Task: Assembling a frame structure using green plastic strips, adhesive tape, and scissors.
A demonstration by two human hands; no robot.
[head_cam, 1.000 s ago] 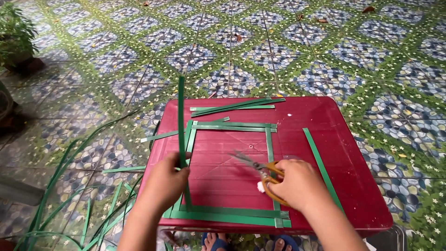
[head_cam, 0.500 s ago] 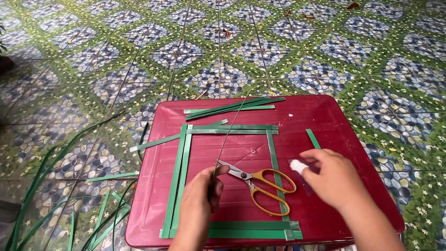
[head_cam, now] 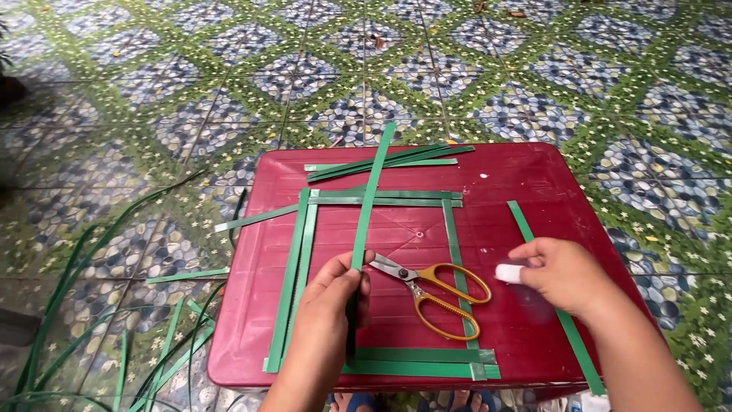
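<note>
My left hand [head_cam: 329, 309] pinches a long green leaf strip [head_cam: 370, 200] that runs up and away across a red plastic table [head_cam: 526, 179]. A square frame of green strips [head_cam: 303, 263] lies flat on the table under it. My right hand [head_cam: 564, 276] holds a small white object [head_cam: 508, 273], to the right of the frame. Orange-handled scissors [head_cam: 435, 294] lie on the table between my two hands, inside the frame. A loose green strip [head_cam: 521, 221] lies diagonally under my right hand.
More cut green strips [head_cam: 381, 163] lie at the table's far edge. Long green leaves and offcuts [head_cam: 114, 305] are scattered on the patterned tile floor [head_cam: 229, 69] to the left. Toes show below the table's near edge.
My left hand has picked up a long green strip and holds it over the frame. My right hand with the white object has stayed right of the scissors.
</note>
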